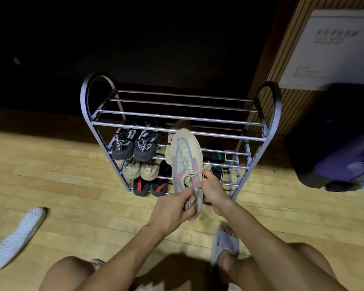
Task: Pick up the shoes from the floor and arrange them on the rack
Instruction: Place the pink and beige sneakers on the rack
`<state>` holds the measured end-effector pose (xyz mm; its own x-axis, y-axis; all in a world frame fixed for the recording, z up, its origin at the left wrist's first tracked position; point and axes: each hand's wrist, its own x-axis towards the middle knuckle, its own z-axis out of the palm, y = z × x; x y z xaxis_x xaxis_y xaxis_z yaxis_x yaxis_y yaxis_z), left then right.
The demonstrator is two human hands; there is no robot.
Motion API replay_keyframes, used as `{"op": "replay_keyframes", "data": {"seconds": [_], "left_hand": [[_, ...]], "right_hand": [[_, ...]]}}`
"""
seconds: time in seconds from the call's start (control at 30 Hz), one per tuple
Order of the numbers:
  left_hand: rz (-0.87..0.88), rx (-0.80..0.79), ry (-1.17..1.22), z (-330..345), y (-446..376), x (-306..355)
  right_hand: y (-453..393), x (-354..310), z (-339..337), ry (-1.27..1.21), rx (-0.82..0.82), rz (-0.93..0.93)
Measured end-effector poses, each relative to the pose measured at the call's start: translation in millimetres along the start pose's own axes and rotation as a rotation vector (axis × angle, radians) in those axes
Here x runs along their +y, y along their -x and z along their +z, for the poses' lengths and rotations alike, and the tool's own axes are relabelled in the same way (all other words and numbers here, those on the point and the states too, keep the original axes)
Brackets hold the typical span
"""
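Head view: beige sneaker [186, 164], toe up, held before the rack [178, 117]; left hand [172, 208] pinches its heel tab, right hand [211, 191] grips the collar by the laces; best lowered toe-first beside its mate [170, 148] on the second shelf

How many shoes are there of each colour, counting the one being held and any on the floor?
Black and grey sneakers, on the rack: 2
Beige shoes, on the rack: 2
Black and red shoes, on the rack: 2
Beige sneaker, gripped by left hand and right hand: 1
Matching beige shoe, partly hidden behind it: 1
Dark shoe with green: 1
White shoe, sole up on floor: 1
Total: 10
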<state>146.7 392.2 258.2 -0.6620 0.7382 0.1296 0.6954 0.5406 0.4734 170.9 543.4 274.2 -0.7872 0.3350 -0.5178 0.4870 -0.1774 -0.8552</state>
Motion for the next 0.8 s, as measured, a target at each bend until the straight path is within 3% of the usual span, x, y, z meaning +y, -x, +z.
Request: {"op": "replay_keyframes", "data": {"seconds": [0.5,0.7,0.8], "left_hand": [[-0.095,0.012,0.081,0,5,3],[-0.202,0.092,0.259,-2,-4,4],[-0.261,0.127,0.467,-2,-8,11]], "right_hand": [[8,2,-3,-0.069,0.04,0.089],[5,0,-13,-0.131,0.085,0.143],[1,-5,-19,-0.164,0.119,0.119]]}}
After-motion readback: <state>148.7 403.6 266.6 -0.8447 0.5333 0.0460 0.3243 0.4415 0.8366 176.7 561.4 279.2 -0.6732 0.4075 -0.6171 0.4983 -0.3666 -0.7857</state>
